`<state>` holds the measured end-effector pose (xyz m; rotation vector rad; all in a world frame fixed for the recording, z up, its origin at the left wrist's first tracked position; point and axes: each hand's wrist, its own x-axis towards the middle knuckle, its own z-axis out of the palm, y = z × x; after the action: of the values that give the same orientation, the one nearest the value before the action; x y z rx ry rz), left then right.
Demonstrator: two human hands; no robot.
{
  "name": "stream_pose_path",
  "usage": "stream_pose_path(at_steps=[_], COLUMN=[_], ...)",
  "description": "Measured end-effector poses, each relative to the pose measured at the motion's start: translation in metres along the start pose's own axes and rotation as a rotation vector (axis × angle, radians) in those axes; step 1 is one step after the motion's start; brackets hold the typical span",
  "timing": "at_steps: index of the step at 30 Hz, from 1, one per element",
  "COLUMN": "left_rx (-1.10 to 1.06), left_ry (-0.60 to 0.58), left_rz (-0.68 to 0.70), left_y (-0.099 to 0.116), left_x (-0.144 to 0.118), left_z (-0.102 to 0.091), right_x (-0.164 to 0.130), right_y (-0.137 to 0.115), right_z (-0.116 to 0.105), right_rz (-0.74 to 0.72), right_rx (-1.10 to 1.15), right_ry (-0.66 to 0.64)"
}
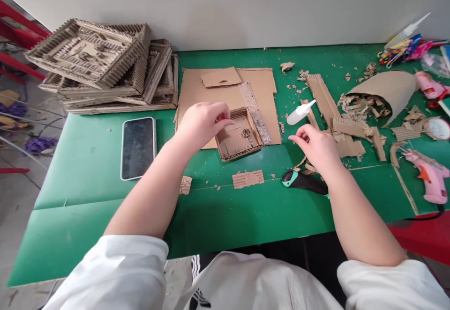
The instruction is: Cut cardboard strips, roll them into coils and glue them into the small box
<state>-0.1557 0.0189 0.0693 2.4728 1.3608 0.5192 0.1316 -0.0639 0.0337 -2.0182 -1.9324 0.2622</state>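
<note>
A small square cardboard box (242, 151) with low corrugated walls sits on a flat cardboard sheet (207, 85), its front part reaching past the sheet onto the table. Inside it lies a small dark curled piece (245, 133). My left hand (202, 121) hovers over the box's left wall, fingers curled and thumb pointing into it; whatever they pinch is too small to make out. My right hand (316, 148) is to the right of the box, thumb and fingers pinched together, just below a white glue bottle (298, 114). Any small thing between these fingertips is hidden.
A clear ruler (258, 118) lies beside the box. Stacked corrugated trays (116, 66) and a phone (138, 148) are left. A utility knife (304, 182), cardboard strips (323, 97), a cone of scraps (390, 90) and a pink glue gun (431, 174) lie right.
</note>
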Motion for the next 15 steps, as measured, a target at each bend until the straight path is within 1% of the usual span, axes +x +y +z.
stream_pose_path(at_steps=[3, 6, 8, 12, 15], left_rx=[0.025, 0.037, 0.045, 0.082, 0.095], left_ry=[-0.026, -0.117, -0.158, -0.149, -0.149], left_rz=[0.058, 0.185, 0.259, 0.282, 0.274], left_y=[0.000, 0.004, 0.007, 0.011, 0.010], left_x=[0.000, 0.001, 0.001, 0.002, 0.003], left_z=[0.006, 0.020, 0.029, 0.039, 0.041], right_x=[0.000, 0.000, 0.000, -0.002, -0.003], right_y=[0.001, 0.001, -0.001, -0.005, -0.007], right_z=[0.000, 0.000, -0.002, -0.005, -0.006], right_rz=[0.046, 0.058, 0.048, 0.032, 0.030], right_rx=[-0.011, -0.032, -0.033, 0.035, 0.095], right_ry=[0.011, 0.003, -0.010, -0.039, -0.047])
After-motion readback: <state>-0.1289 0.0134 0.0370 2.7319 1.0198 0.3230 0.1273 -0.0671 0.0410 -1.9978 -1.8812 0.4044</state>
